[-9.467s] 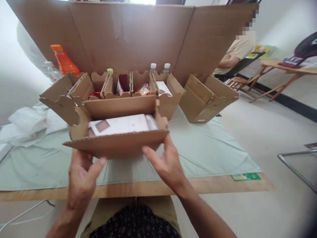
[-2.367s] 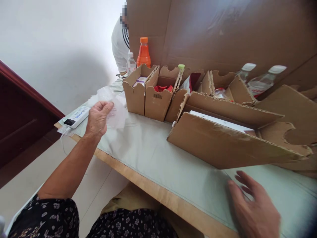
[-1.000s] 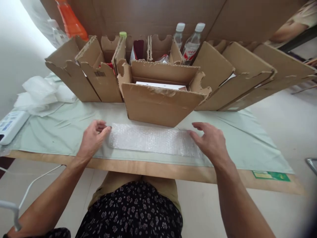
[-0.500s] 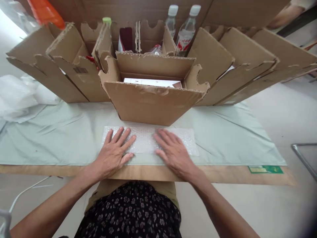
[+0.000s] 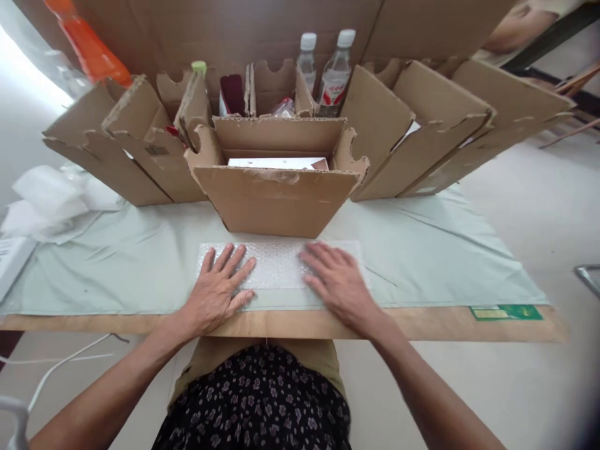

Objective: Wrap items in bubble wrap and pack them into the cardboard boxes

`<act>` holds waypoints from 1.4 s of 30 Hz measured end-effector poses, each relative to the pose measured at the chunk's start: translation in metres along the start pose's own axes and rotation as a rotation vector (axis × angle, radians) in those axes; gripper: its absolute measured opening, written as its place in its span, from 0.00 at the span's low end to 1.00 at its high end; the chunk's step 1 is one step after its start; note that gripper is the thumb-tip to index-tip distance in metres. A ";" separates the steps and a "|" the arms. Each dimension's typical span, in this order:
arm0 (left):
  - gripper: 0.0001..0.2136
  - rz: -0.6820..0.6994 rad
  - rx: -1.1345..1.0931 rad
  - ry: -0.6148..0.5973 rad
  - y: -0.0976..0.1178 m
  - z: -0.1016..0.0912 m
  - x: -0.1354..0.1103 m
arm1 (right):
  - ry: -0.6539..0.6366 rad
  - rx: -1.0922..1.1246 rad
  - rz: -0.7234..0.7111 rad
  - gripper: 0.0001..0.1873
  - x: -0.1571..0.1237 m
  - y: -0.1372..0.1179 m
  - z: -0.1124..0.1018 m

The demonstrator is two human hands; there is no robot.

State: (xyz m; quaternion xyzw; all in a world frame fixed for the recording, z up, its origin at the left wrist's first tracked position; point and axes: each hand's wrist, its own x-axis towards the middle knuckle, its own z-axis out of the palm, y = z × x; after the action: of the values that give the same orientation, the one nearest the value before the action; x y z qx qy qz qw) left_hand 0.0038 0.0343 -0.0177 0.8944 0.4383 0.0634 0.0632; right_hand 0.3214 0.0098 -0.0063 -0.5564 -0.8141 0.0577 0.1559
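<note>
A strip of clear bubble wrap (image 5: pixel 276 269) lies flat on the pale green cloth (image 5: pixel 140 262) near the table's front edge. My left hand (image 5: pixel 220 290) rests palm-down on its left part with the fingers spread. My right hand (image 5: pixel 335 284) presses flat on its right part, fingers stretched out. Just behind the wrap stands an open cardboard box (image 5: pixel 276 194) with a white flat package (image 5: pixel 276 163) inside.
More open cardboard boxes (image 5: pixel 140 150) stand in a row behind, backed by a tall cardboard sheet (image 5: pixel 262 31). Two water bottles (image 5: pixel 328 69) and an orange bottle (image 5: pixel 91 50) stand at the back. White plastic bags (image 5: pixel 51 200) lie at left. A person's arm (image 5: pixel 515 25) shows at top right.
Over the earlier frames my hands set the box down, fetched the bubble wrap from the left and laid it flat. Since half a second ago my right hand has slid slightly to the right.
</note>
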 end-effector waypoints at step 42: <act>0.27 -0.414 -0.604 0.486 -0.015 -0.040 0.090 | 0.293 0.474 0.380 0.20 0.098 0.039 -0.018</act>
State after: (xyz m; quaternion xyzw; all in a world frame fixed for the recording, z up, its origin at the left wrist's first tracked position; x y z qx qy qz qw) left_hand 0.0395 0.1168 0.0239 0.6881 0.5724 0.3830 0.2283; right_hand 0.3289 0.1133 0.0186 -0.6488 -0.6288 0.1930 0.3827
